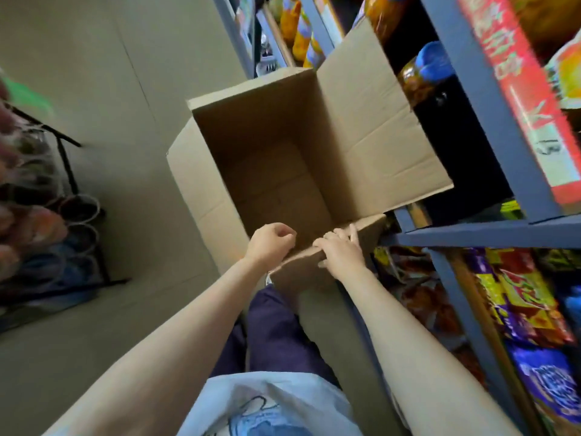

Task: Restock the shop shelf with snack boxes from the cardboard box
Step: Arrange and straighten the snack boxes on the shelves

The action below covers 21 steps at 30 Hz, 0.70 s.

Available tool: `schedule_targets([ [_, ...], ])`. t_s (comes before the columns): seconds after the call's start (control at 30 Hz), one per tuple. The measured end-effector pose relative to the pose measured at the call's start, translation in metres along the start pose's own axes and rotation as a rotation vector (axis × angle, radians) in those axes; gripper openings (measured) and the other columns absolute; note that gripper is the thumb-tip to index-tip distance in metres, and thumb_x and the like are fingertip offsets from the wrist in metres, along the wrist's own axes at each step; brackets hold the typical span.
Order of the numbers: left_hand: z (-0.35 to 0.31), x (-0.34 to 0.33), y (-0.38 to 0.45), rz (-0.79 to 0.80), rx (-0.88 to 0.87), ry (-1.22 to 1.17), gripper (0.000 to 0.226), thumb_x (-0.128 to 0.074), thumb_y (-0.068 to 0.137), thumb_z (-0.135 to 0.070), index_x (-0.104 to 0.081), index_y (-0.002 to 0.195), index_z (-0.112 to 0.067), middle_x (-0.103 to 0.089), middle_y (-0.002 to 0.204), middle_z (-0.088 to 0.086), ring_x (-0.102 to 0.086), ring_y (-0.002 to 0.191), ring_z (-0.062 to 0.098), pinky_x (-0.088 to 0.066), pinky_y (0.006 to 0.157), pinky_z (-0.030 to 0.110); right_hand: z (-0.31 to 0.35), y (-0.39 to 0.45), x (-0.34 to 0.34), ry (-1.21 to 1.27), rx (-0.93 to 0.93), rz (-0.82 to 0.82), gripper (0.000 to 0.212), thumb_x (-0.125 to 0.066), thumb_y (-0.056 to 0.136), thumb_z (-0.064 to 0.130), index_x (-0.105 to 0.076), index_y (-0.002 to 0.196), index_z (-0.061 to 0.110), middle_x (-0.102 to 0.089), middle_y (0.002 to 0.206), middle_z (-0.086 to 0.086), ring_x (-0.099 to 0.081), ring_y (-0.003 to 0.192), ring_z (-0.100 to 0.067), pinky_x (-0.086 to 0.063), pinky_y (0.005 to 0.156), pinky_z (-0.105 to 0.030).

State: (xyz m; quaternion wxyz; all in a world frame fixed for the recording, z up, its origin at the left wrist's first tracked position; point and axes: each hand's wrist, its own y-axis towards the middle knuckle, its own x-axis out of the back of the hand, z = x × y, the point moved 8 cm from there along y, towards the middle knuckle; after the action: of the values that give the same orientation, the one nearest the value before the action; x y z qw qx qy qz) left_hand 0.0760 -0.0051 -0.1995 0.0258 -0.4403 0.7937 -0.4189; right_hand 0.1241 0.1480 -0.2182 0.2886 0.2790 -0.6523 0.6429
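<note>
Hands grip flap — cardboard box open

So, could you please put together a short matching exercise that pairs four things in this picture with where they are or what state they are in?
Things:
1. cardboard box
2. right hand
3. left hand
4. blue-capped jar

Places or states:
A. on the shelf beyond the box's big open flap
B. gripping the near flap of the box
C. fingers curled, at the box's near edge, holding nothing visible
D. on the floor, flaps open, nothing visible inside

Pairs: 1-D, 2-B, 3-C, 4-A
</note>
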Motion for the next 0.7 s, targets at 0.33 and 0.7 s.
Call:
schedule_targets([
  [0.33, -0.092, 0.089, -0.017, -0.056, -0.279, 0.382, 0.024, -0.065, 0.088, -0.046, -0.071, 0.103, -0.029, -0.069, 0.092, -0.013, -0.063, 0.083, 0.009, -0.047, 0.066, 0.023, 0.064, 0.001, 0.156, 0.062, 0.331, -0.286, 0.013, -0.053, 0.099, 0.022, -0.062, 0.109, 0.019, -0.066, 0.111, 0.0, -0.057, 0.106, -0.025, -0.034, 0.094, -0.039],
  [0.7, -0.153, 0.328, -0.04, -0.558, -0.467, 0.576, 0.018, -0.066, 0.091, -0.034, -0.073, 0.106, -0.024, -0.073, 0.102, -0.005, -0.066, 0.096, 0.021, -0.041, 0.083, 0.033, 0.159, 0.036, 0.382, 0.263, 0.381, -0.423, 0.025, -0.07, 0.086, 0.048, -0.057, 0.088, 0.026, -0.066, 0.094, 0.006, -0.057, 0.091, -0.02, -0.037, 0.096, -0.04],
])
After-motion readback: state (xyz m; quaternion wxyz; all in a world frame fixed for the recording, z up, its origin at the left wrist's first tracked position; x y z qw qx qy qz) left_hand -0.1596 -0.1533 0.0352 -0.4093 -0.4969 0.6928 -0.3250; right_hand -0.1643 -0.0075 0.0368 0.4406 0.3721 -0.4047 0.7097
